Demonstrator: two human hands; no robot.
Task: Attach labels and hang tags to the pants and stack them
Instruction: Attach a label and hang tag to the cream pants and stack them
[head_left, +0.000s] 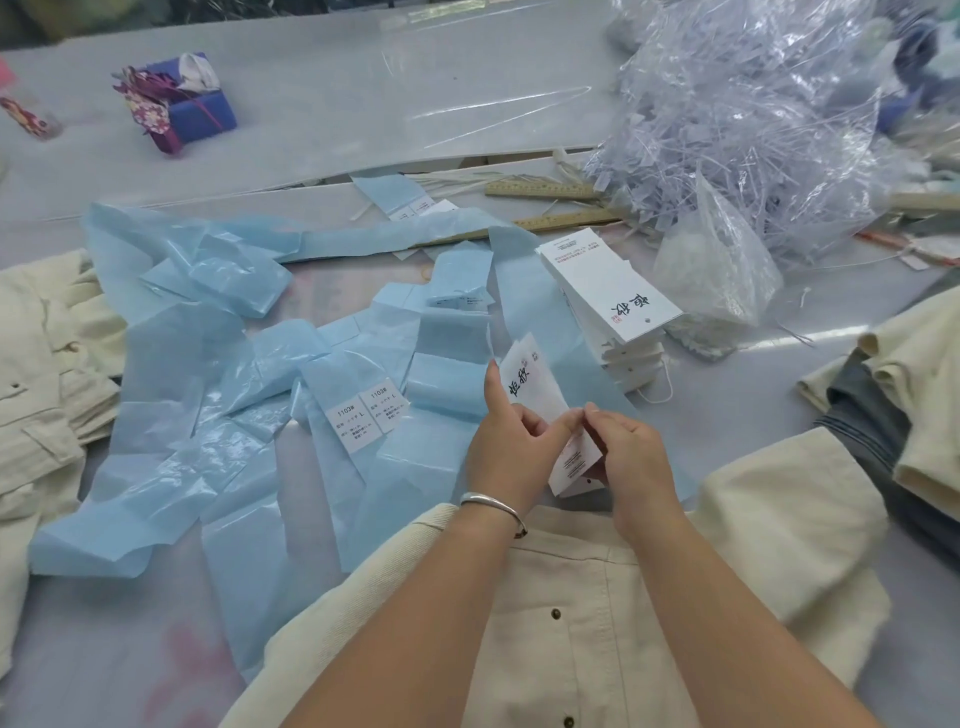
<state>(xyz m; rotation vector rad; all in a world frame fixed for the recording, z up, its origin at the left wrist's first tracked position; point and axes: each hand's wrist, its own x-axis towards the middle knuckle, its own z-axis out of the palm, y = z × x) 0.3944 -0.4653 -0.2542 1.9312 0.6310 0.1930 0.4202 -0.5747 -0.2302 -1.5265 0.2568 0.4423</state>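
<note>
Cream pants (597, 623) with dark metal buttons lie on the table right in front of me. Just above their waistband both my hands hold white paper hang tags (540, 400) printed with black characters. My left hand (511, 447) grips the tags from the left, thumb and fingers curled round them. My right hand (631, 457) pinches the top edge of a lower tag (574, 465). A stack of the same white hang tags (613, 296) lies further back. Two white size labels (369, 415) sit on blue backing strips to the left.
Many empty blue backing strips (208, 322) are strewn across the table. A heap of clear plastic tag fasteners (737, 130) in a bag fills the back right. Cream pants (36, 395) lie at the left, folded cream and grey-blue garments (893, 415) at the right. Wooden rulers (540, 189) lie behind.
</note>
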